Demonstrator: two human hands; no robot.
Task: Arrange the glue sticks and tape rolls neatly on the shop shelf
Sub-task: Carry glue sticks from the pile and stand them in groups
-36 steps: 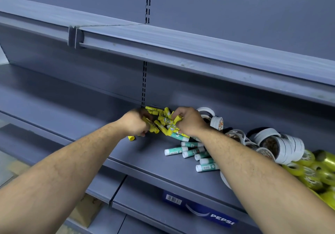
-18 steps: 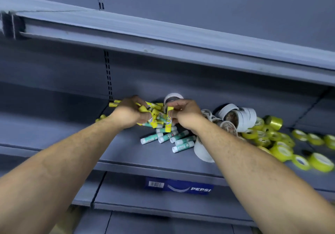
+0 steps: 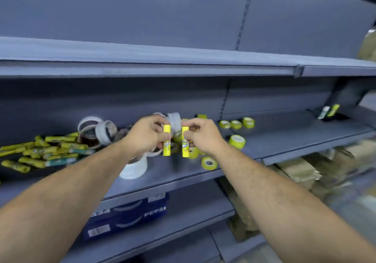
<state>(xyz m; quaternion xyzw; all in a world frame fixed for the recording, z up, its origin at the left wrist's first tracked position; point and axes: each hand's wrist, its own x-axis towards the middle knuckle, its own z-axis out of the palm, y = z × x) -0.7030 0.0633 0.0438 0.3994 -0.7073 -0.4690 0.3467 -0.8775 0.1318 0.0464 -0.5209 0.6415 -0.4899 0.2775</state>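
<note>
My left hand (image 3: 145, 135) grips one yellow glue stick (image 3: 166, 140) upright, and my right hand (image 3: 200, 134) grips a second yellow glue stick (image 3: 185, 145) upright beside it. Both sticks hang above the middle grey shelf (image 3: 284, 138). A blurred heap of glue sticks (image 3: 44, 153) lies at the left of that shelf. White tape rolls (image 3: 97, 129) sit behind and below my hands, one large roll (image 3: 133, 169) near the front edge. Small yellow tape rolls (image 3: 237, 124) are scattered to the right. Two more glue sticks (image 3: 328, 111) stand at the far right.
An upper shelf (image 3: 142, 67) overhangs the working shelf. A blue Pepsi carton (image 3: 126, 216) sits on the shelf below. Brown cardboard packages (image 3: 301, 171) fill the lower right. The shelf's right half (image 3: 305, 132) holds only a few items.
Both hands lifted out of the glue stick heap, each with one yellow stick, and moved right along the shelf. The view swung right, so the heap now lies at the left.
</note>
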